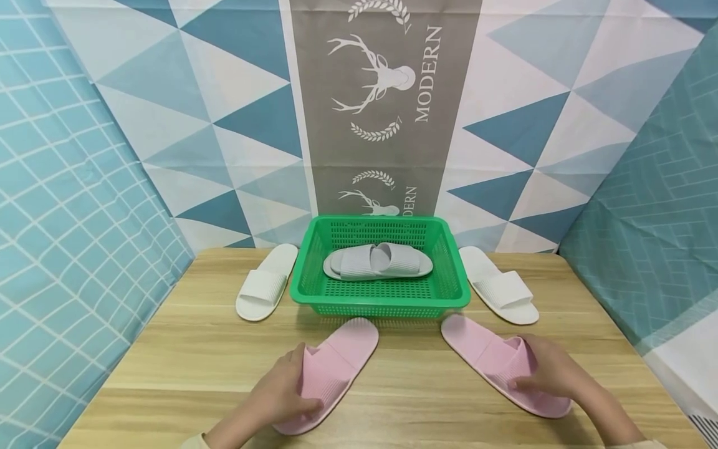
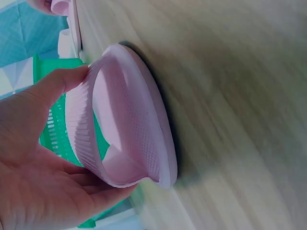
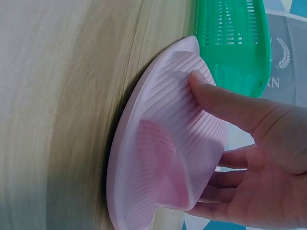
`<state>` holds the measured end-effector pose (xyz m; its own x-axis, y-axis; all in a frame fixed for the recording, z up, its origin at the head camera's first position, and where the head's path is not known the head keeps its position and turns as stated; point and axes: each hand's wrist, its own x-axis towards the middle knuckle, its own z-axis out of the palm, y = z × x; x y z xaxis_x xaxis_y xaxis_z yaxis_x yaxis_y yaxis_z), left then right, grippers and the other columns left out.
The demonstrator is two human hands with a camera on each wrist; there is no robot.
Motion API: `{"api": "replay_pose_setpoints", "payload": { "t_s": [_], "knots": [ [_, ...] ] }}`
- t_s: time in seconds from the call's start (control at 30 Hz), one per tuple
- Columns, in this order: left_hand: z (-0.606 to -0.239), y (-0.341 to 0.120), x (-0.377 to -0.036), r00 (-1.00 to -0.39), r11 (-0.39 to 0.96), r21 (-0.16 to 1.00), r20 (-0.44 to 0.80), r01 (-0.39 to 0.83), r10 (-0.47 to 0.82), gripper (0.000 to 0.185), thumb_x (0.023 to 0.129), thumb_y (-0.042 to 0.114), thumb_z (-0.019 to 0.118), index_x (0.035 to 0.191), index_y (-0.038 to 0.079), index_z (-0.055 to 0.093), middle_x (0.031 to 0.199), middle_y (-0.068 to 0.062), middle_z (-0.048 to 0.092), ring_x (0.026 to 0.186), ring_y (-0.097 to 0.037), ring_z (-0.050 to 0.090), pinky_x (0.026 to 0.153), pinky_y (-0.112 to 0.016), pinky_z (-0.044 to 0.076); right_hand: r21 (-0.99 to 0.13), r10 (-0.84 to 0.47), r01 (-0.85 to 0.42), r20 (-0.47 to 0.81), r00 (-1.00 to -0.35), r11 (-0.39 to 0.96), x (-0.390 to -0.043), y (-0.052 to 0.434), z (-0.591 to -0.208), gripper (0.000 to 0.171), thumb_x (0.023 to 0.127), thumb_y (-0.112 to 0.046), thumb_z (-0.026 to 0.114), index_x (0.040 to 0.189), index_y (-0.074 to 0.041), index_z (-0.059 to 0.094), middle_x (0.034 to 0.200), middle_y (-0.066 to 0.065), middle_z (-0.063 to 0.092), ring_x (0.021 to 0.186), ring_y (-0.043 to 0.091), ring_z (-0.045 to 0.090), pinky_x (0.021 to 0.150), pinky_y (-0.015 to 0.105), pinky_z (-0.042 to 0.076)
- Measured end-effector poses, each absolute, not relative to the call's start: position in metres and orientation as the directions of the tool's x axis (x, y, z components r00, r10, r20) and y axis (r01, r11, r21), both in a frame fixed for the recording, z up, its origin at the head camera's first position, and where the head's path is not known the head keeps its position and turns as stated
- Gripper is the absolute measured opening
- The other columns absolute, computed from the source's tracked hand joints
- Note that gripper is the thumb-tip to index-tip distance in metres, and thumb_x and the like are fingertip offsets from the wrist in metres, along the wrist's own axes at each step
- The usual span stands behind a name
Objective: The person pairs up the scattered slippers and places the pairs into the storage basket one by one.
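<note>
My left hand (image 1: pixel 283 390) grips a pink slipper (image 1: pixel 331 371) across its ribbed strap, thumb on one side and fingers on the other. In the left wrist view the strap (image 2: pixel 79 127) arches up beneath that thumb. To the right, my right hand (image 1: pixel 550 371) holds the other pink slipper (image 1: pixel 477 346) the same way; the right wrist view has the thumb pressed on its ribbed strap (image 3: pixel 187 115). Both pink slippers lie on the wooden table with their open heel ends pointing towards the basket.
A green basket (image 1: pixel 381 310) stands at the back centre with a pair of grey slippers (image 1: pixel 356 262) inside. One white slipper (image 1: pixel 263 287) lies left of the basket, another white slipper (image 1: pixel 505 290) to its right. Patterned cloth (image 1: pixel 235 125) hangs behind the wooden table (image 1: pixel 409 399).
</note>
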<state>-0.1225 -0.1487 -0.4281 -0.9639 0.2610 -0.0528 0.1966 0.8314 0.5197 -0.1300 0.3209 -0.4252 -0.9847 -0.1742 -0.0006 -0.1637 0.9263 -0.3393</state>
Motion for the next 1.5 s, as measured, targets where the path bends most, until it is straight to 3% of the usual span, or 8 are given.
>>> {"api": "replay_pose_setpoints", "payload": {
  "t_s": [0.23,0.4,0.6,0.8,0.93,1.2,1.5],
  "knots": [
    [-0.424,-0.158,-0.133,-0.953,0.83,0.512,-0.07,0.22,0.295,0.108,0.054,0.027,0.089,0.138,-0.015,0.038,0.131,-0.032,0.053,0.121,-0.045,0.053,0.104,-0.056,0.043,-0.36,-0.256,-0.237,-0.005,-0.967,0.902,-0.128,0.311,-0.425,0.084,0.054,-0.029,0.091,0.119,0.011,0.055,0.113,0.024,0.064,0.105,0.04,0.061,0.089,0.056,0.049],
    [-0.416,-0.167,-0.144,-0.953,0.871,0.413,-0.026,0.265,0.302,0.102,0.048,0.021,0.09,0.134,-0.012,0.045,0.122,-0.027,0.062,0.11,-0.04,0.061,0.096,-0.052,0.049,-0.36,-0.318,-0.294,-0.008,-0.948,0.885,-0.131,0.305,-0.425,0.088,0.056,-0.027,0.09,0.124,0.013,0.052,0.121,0.027,0.061,0.113,0.043,0.058,0.094,0.058,0.046],
    [-0.41,-0.178,-0.153,-0.946,0.899,0.299,0.045,0.319,0.321,0.089,0.052,0.014,0.086,0.128,-0.014,0.05,0.121,-0.029,0.061,0.108,-0.041,0.062,0.093,-0.051,0.051,-0.355,-0.438,-0.406,-0.01,-0.899,0.842,-0.145,0.289,-0.421,0.085,0.057,-0.02,0.089,0.126,0.012,0.051,0.124,0.026,0.06,0.115,0.044,0.057,0.096,0.057,0.045],
    [-0.412,-0.173,-0.156,-0.94,0.9,0.273,0.083,0.341,0.331,0.092,0.053,0.022,0.09,0.126,-0.015,0.05,0.12,-0.028,0.061,0.11,-0.04,0.061,0.097,-0.05,0.05,-0.37,-0.531,-0.484,-0.028,-0.847,0.793,-0.159,0.273,-0.415,0.082,0.057,-0.017,0.088,0.127,0.007,0.053,0.124,0.021,0.061,0.116,0.041,0.057,0.097,0.057,0.045],
    [-0.416,-0.165,-0.159,-0.935,0.899,0.255,0.099,0.355,0.341,0.1,0.051,0.031,0.092,0.127,-0.017,0.047,0.119,-0.028,0.061,0.109,-0.04,0.06,0.097,-0.05,0.049,-0.39,-0.544,-0.483,-0.055,-0.838,0.784,-0.166,0.263,-0.412,0.081,0.059,-0.017,0.089,0.128,0.006,0.052,0.126,0.021,0.06,0.118,0.042,0.055,0.098,0.058,0.045],
    [-0.421,-0.162,-0.162,-0.944,0.908,0.262,0.06,0.328,0.324,0.108,0.048,0.031,0.094,0.131,-0.017,0.044,0.123,-0.031,0.058,0.113,-0.042,0.058,0.098,-0.051,0.049,-0.411,-0.512,-0.444,-0.066,-0.857,0.796,-0.168,0.253,-0.415,0.084,0.059,-0.021,0.09,0.13,0.004,0.051,0.128,0.021,0.058,0.12,0.04,0.054,0.099,0.057,0.045],
    [-0.424,-0.165,-0.164,-0.944,0.908,0.259,0.096,0.329,0.314,0.107,0.049,0.032,0.093,0.131,-0.016,0.044,0.122,-0.029,0.059,0.112,-0.039,0.059,0.096,-0.05,0.05,-0.299,-0.495,-0.491,0.068,-0.866,0.818,-0.16,0.252,-0.423,0.104,0.043,-0.031,0.095,0.129,0.004,0.048,0.119,0.013,0.056,0.109,0.027,0.055,0.091,0.048,0.05]
  ]
}}
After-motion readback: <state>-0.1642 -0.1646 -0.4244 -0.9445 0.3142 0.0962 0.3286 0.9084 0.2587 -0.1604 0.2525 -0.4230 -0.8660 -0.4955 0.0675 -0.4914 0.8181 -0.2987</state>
